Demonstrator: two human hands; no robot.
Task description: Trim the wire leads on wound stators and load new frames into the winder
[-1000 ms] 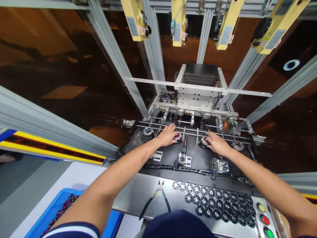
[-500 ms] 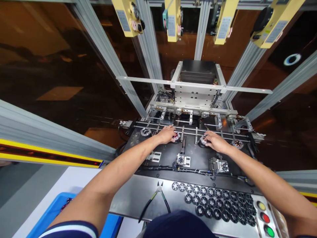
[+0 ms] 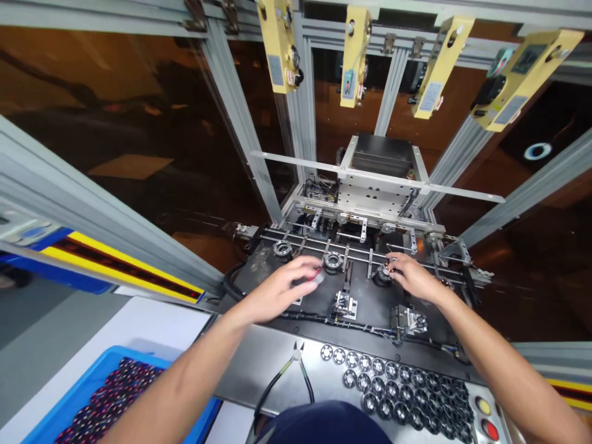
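Observation:
My left hand [image 3: 284,288] is raised over the left part of the black machine plate, its thumb and fingers closed on a small round part [image 3: 317,275] with red on it. Just right of that part is a ring fixture [image 3: 333,262] with an open centre. Another ring fixture [image 3: 282,248] lies farther left. My right hand [image 3: 409,274] has its fingertips on a copper-coloured round part [image 3: 390,267], which sits at or just above the third fixture [image 3: 382,276].
Pliers [image 3: 296,356] lie on the metal ledge beside rows of black round parts [image 3: 391,390]. Coloured buttons [image 3: 490,430] are at the right. A blue bin [image 3: 108,357] of small parts stands lower left. Yellow units [image 3: 355,58] hang overhead.
My left hand has moved left and toward me, off the second fixture, with the red part in its fingers. My right hand remains at the third fixture. The view has shifted.

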